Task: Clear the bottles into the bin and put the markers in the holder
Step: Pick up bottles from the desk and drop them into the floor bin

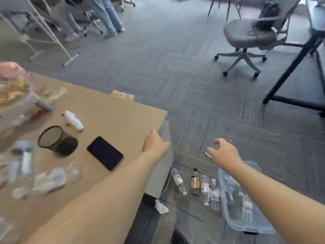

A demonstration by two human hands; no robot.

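A marker (207, 154) with a red cap lies on the dark carpet, just at the 9 o'clock side of the right hand (226, 154), its white end seemingly under the thumb side of the hand; contact cannot be told. That hand reaches forward and down over the floor, palm down, its fingers (217, 143) loosely curled and parted, holding nothing. At 6 o'clock from the marker a row of small bottles (196, 184) lies on the carpet, and just at their 3 o'clock sits the clear plastic bin (260, 226) with more bottles inside, partly under the right forearm. The left hand (154, 142) is stretched out at 9 o'clock from the marker, resting on the right edge of the cardboard-topped table (112, 110), fingers spread over the corner and empty. Farther toward 9 o'clock on the table lie a dark phone (105, 153), a black mesh holder (57, 140) tipped on its side, and a white bottle (73, 120), with blurred clear bottles (47, 182) nearer the left edge. A crumpled white tissue (161, 206) lies on the floor below the table's corner. An office chair (249, 39) stands at 1 o'clock, well apart.
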